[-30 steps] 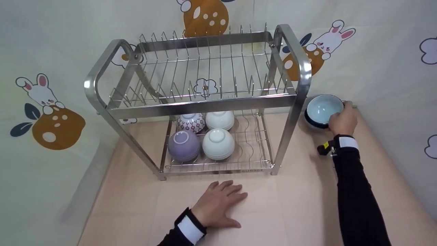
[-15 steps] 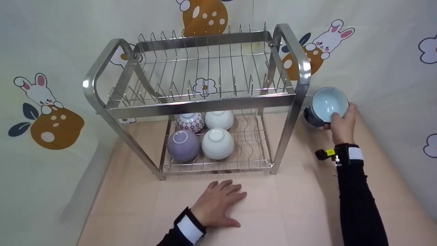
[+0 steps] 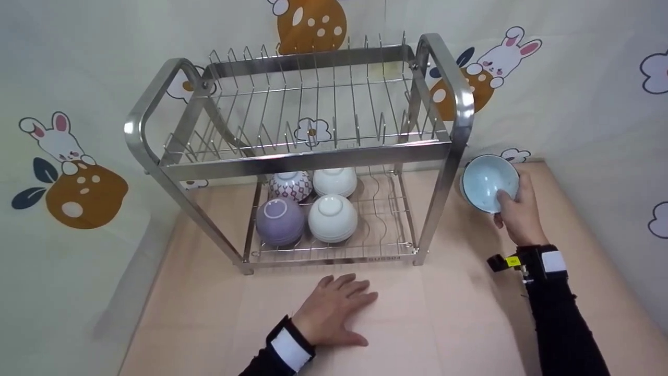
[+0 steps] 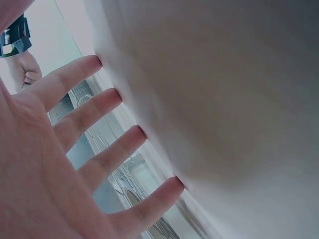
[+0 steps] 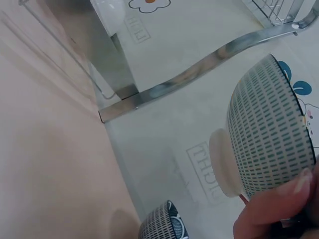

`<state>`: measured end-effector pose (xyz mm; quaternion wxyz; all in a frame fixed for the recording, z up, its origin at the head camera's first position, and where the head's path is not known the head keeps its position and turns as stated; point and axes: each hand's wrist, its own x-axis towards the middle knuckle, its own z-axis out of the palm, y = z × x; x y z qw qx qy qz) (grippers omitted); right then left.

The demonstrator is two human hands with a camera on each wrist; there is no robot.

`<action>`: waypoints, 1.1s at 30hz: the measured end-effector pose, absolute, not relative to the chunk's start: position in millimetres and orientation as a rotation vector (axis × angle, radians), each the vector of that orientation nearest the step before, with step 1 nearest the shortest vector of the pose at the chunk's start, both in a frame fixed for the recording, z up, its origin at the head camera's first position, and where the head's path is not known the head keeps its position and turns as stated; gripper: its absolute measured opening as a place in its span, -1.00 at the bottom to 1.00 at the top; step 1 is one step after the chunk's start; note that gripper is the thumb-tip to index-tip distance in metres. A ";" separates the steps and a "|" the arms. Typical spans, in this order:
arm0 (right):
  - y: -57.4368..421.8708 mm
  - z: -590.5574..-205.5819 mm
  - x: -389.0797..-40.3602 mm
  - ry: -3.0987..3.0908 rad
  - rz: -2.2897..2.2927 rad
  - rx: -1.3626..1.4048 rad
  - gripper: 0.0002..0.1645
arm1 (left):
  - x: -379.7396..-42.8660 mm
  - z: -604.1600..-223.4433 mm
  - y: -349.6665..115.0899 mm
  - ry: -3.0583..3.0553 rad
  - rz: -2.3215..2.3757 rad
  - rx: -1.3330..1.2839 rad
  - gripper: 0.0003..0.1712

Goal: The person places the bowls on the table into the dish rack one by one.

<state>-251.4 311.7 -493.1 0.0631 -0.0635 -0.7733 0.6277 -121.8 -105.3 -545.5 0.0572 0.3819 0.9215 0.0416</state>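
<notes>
My right hand (image 3: 523, 216) pinches a bowl (image 3: 482, 180) by its rim, right of the rack (image 3: 308, 162), presumably keeping its foot free; my left hand (image 3: 331, 313), spread and holding nothing, touches the near table (image 3: 417, 329), perhaps for balance.

L hand (image 3: 334, 313) lay palm down, fingers spread fwd & to R, thumb well apart; in wrist view its palm was lifted, four fingertips (image 4: 174, 184) down. L forearm (image 3: 269, 360) sat low, slanting up R. R forearm (image 3: 566, 324) was out farther fwd, angled slightly L. R hand (image 3: 522, 214) pinched, thumb on top, fingers curled underneath.
</notes>
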 end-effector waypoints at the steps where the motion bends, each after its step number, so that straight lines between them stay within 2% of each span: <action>1: 310.6 -494.2 -250.9 -2.360 1.882 -0.172 -0.28 | -121.7 -545.6 -104.8 2.796 0.124 1.161 0.03; 11: 295.7 -504.9 -255.3 -2.440 1.807 -0.046 -0.36 | -122.0 -545.6 -104.6 2.799 0.107 1.171 0.03; 33: 308.2 -497.5 -256.4 -2.379 1.732 -0.135 -0.39 | -122.7 -546.5 -105.0 2.801 0.115 1.169 0.02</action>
